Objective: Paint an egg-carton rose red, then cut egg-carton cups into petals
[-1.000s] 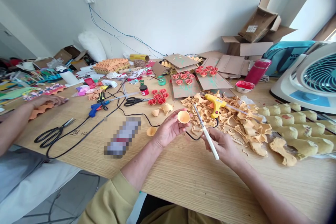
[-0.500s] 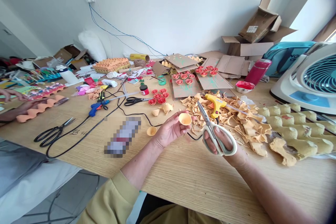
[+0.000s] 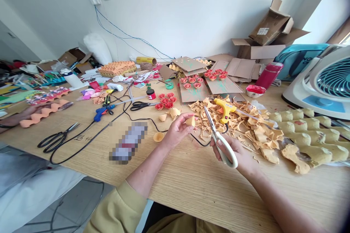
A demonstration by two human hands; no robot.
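Observation:
My left hand [image 3: 178, 130] pinches a small pale-orange egg-carton cup [image 3: 190, 121], turned on its side above the table. In my right hand [image 3: 229, 151] is a pair of scissors [image 3: 215, 129] with cream handles, the blades close together and pointing up and away from me. The blade tips are a little right of the cup and apart from it. Another cut cup [image 3: 158, 137] lies on the table left of my left wrist. Beyond my hands sit a few more cut pieces [image 3: 174, 112] and several red paper roses [image 3: 165, 101].
A yellow glue gun [image 3: 224, 110] rests on a heap of carton scraps [image 3: 257, 131]. Egg trays [image 3: 314, 134] and a fan [image 3: 322, 80] stand at right. Black scissors [image 3: 58, 138], a blue glue gun [image 3: 101, 112] and its cable lie left. A co-worker's arm holds an orange carton strip [image 3: 45, 111].
My left hand has turned the cup from opening towards me onto its side. My right hand has rotated the scissors, and their blades look more closed.

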